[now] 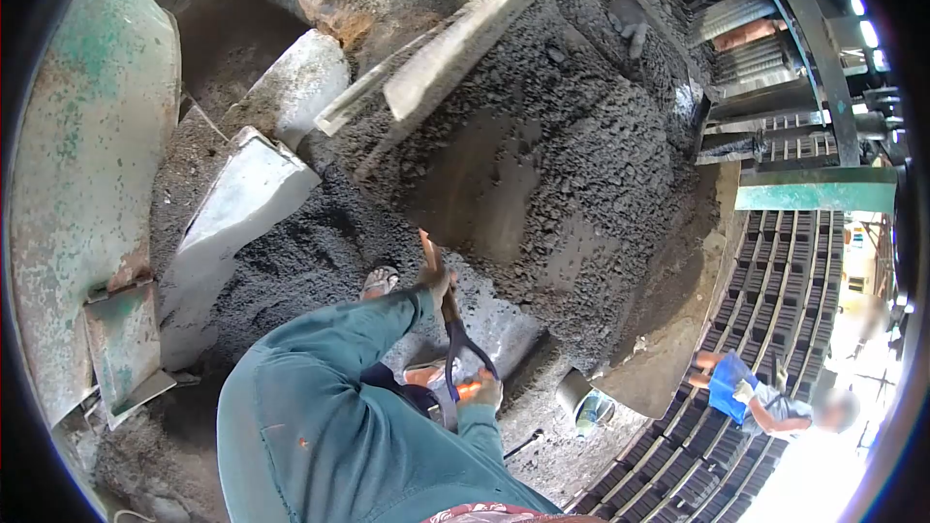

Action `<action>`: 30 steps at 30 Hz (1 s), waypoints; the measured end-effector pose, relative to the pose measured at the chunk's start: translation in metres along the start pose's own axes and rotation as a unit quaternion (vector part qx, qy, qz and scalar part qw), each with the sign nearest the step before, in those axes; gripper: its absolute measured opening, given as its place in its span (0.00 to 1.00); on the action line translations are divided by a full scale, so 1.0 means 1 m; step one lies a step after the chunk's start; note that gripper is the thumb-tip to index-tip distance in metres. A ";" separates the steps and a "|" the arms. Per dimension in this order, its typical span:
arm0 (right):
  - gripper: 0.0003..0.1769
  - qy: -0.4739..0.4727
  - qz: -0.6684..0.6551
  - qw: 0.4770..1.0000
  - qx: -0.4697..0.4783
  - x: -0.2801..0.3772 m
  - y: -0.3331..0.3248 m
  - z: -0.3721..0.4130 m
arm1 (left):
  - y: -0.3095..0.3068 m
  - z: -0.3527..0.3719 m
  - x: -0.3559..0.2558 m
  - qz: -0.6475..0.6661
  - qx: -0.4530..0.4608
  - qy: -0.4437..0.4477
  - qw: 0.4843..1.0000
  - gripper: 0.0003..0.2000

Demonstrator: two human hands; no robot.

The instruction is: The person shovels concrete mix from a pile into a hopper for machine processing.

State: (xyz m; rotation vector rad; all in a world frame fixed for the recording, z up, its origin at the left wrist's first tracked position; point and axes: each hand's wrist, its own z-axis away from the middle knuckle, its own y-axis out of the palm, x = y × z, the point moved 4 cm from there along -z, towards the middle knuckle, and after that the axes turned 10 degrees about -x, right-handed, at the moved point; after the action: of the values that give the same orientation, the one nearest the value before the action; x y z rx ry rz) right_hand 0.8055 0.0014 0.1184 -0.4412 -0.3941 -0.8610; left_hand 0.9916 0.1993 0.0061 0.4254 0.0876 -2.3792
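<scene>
Head view: left hand [438,281] wraps the shaft of the shovel [449,308]; right hand [484,389] curls around its D-handle [460,335].
Shovel spot: near center, in front of the person, shaft running toward the dark crumbly heap [620,155].
Shoveling tip: hands spaced like this should give leverage; best push from the D-handle, guide with the left, steer clear of the co-worker's gloved hand [630,19] at the heap's far side.
Unclear: blade hard to make out; some fingers hidden; co-worker's arm cut off at top.
</scene>
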 end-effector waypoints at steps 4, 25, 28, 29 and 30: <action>0.11 -0.058 -0.010 0.989 0.134 0.033 0.106 -0.060 | 0.036 -0.058 -0.030 -0.058 0.014 0.094 0.994 0.08; 0.11 0.056 -0.007 0.994 0.092 0.097 -0.087 0.010 | 0.129 -0.014 0.130 -0.103 0.035 0.051 0.993 0.08; 0.13 0.075 0.007 0.992 0.097 0.108 -0.141 0.024 | 0.127 0.011 0.203 -0.078 0.038 -0.020 0.996 0.08; 0.13 0.074 0.024 0.991 0.108 0.113 -0.154 0.032 | 0.126 0.013 0.223 -0.073 0.041 -0.032 0.996 0.08; 0.13 0.064 0.035 0.990 0.121 0.119 -0.161 0.032 | 0.125 0.013 0.241 -0.053 0.058 -0.054 0.995 0.09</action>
State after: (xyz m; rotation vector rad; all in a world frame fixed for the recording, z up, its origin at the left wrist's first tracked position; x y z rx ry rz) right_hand 0.7434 -0.1501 0.2384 -0.1727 -0.3579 -0.7570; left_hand 0.9037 -0.0506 -0.0536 0.3528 -0.0805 -2.5146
